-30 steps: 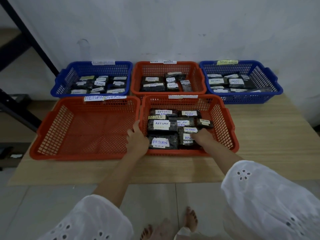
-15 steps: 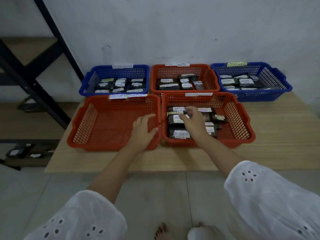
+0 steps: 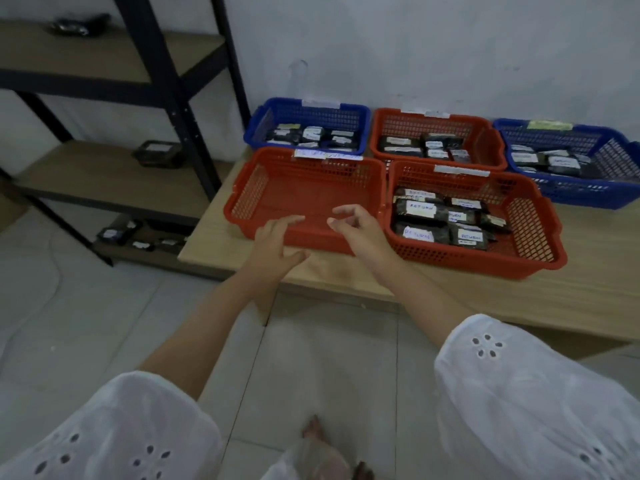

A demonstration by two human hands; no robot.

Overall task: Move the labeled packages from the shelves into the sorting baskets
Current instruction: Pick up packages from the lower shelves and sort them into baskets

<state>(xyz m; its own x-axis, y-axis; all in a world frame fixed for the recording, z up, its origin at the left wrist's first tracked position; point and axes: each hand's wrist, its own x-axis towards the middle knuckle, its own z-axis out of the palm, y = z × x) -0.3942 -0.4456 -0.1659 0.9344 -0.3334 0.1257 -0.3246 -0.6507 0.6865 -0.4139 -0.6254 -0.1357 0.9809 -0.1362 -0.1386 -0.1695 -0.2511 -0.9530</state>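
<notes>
Five sorting baskets stand on a low wooden table (image 3: 571,299). The front left red basket (image 3: 242,199) has nothing in it. The front right red basket (image 3: 540,244) holds several dark packages with white RETURN labels (image 3: 420,211). Behind them are a blue basket (image 3: 258,128), a red basket (image 3: 491,143) and another blue basket (image 3: 609,199), each with labeled packages. My left hand (image 3: 275,245) and my right hand (image 3: 360,233) hover open over the near rim of the front left basket, holding nothing. Dark packages lie on the shelf unit: top (image 3: 74,26), middle (image 3: 157,154), bottom (image 3: 119,230).
A black-framed shelf unit (image 3: 173,88) with wooden boards stands at the left, close to the table's corner. The floor is pale tile (image 3: 86,323). My bare feet (image 3: 322,441) and white sleeves (image 3: 519,393) show at the bottom.
Both hands have left the front right basket and pulled back toward its left neighbour, open. The view has swung left, bringing the shelf unit into sight.
</notes>
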